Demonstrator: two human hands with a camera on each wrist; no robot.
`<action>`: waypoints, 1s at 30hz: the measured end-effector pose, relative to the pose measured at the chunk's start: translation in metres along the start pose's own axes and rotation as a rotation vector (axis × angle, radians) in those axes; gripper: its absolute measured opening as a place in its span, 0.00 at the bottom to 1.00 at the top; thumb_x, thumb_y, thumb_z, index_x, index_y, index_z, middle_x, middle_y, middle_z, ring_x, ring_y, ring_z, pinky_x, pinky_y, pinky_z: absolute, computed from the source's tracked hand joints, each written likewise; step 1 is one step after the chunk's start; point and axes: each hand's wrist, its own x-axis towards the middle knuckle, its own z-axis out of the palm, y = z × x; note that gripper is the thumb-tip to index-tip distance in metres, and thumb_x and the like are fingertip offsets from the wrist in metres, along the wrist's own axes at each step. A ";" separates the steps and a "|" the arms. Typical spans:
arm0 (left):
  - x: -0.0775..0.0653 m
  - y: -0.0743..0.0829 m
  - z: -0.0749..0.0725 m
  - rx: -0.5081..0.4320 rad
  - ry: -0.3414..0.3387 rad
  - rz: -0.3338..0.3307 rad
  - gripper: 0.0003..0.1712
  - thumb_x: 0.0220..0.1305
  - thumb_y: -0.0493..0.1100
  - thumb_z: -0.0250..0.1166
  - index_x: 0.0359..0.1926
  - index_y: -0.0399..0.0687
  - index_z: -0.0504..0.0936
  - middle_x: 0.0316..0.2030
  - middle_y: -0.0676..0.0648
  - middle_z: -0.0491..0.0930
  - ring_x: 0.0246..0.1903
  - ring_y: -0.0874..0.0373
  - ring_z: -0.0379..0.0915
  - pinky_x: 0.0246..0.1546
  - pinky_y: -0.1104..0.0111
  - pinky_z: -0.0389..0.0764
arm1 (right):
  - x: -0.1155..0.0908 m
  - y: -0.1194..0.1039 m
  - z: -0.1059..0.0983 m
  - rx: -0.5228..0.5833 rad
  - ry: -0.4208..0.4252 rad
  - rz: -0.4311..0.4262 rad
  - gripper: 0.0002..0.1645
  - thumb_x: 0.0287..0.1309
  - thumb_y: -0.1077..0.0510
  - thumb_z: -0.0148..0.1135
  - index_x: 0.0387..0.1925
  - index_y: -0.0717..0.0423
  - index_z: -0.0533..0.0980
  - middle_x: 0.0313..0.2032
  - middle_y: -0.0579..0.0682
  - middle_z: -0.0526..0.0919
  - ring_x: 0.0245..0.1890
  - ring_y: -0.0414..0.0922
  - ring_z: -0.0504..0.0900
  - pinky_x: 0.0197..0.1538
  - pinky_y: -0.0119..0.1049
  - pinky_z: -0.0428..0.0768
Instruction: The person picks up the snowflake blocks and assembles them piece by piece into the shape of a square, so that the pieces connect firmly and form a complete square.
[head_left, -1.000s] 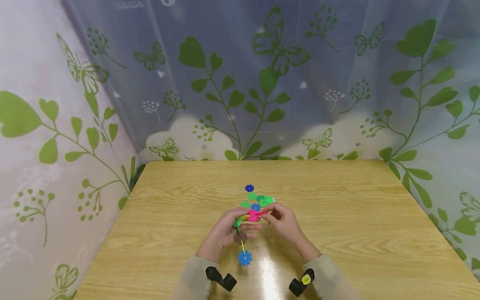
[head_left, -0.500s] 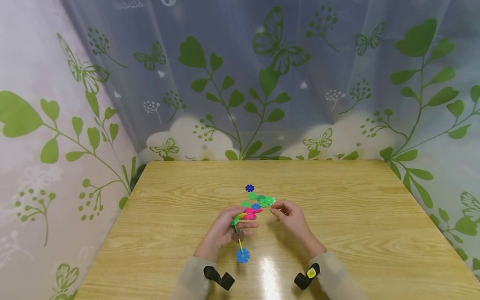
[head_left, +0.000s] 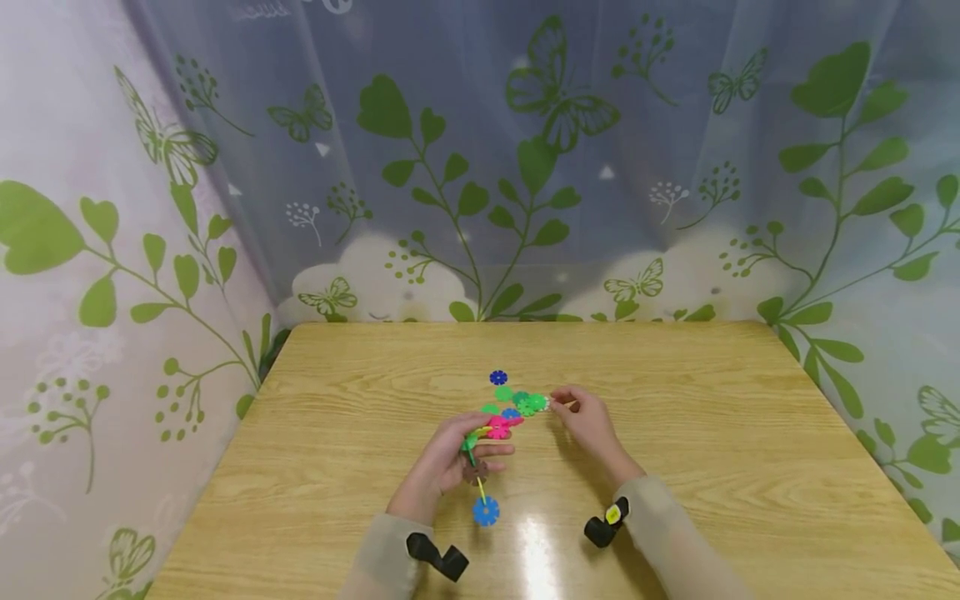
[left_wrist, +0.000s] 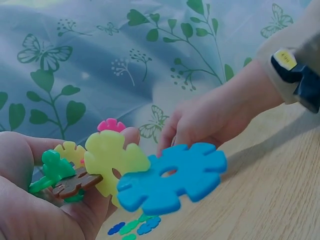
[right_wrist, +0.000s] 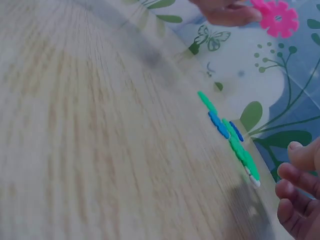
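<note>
My left hand (head_left: 438, 458) holds a chain of interlocking snowflake discs, clear above the table. Pink discs (head_left: 498, 428) stick out past its fingertips. From there the chain runs through yellow and green to a brown disc (left_wrist: 75, 184), a pale yellow disc (left_wrist: 102, 155) and a large-looking blue disc (left_wrist: 200, 172) at the near end. My right hand (head_left: 591, 423) is just right of the loose discs, fingertips close to a white disc (right_wrist: 254, 182) partly under a green one. In the right wrist view a gap shows between thumb and fingers, with nothing held.
Loose green discs (head_left: 531, 404), a blue disc (head_left: 511, 414) and a dark blue disc (head_left: 498, 377) lie on the wooden table (head_left: 675, 367) beyond my hands, some overlapping. A patterned curtain (head_left: 465, 208) hangs behind the table's back edge.
My right hand has left the pink discs of the chain and moved right and away to the white disc. My left hand with the chain has shifted slightly left.
</note>
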 end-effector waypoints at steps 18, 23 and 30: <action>-0.001 -0.001 0.001 -0.028 0.019 0.038 0.28 0.68 0.45 0.54 0.61 0.33 0.58 0.39 0.38 0.82 0.34 0.51 0.82 0.32 0.61 0.84 | 0.024 -0.007 0.024 -0.399 -0.105 -0.004 0.21 0.51 0.59 0.67 0.46 0.67 0.77 0.38 0.60 0.74 0.37 0.51 0.75 0.41 0.47 0.79; -0.001 -0.001 0.002 -0.031 0.022 0.018 0.32 0.68 0.46 0.54 0.65 0.35 0.54 0.46 0.34 0.79 0.35 0.51 0.82 0.29 0.64 0.83 | 0.026 -0.004 0.028 -0.447 -0.108 0.050 0.21 0.52 0.57 0.67 0.46 0.65 0.78 0.41 0.60 0.72 0.37 0.51 0.76 0.40 0.47 0.80; -0.002 -0.001 0.001 -0.041 0.041 0.021 0.35 0.68 0.46 0.55 0.68 0.35 0.51 0.54 0.35 0.73 0.37 0.50 0.82 0.32 0.62 0.84 | 0.024 -0.001 0.026 -0.346 -0.069 0.051 0.16 0.52 0.60 0.67 0.42 0.62 0.77 0.34 0.55 0.77 0.34 0.49 0.76 0.34 0.43 0.78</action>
